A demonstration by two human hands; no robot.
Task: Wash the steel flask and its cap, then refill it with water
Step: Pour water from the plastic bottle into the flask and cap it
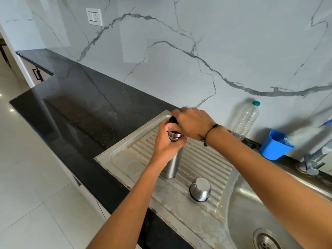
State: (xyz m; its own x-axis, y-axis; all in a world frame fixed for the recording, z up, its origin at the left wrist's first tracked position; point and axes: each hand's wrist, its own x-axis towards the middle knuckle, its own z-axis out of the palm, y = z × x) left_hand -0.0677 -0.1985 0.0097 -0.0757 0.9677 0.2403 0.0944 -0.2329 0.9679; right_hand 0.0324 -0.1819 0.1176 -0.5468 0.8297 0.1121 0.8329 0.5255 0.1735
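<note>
Counting: one steel flask upright on the ribbed drainboard, one steel outer cap inverted just beside it, one plastic bottle, one blue tub. Left hand curled round flask neck, gripping. Right hand closed over a dark stopper at the flask mouth; neck threads visible below it.
</note>
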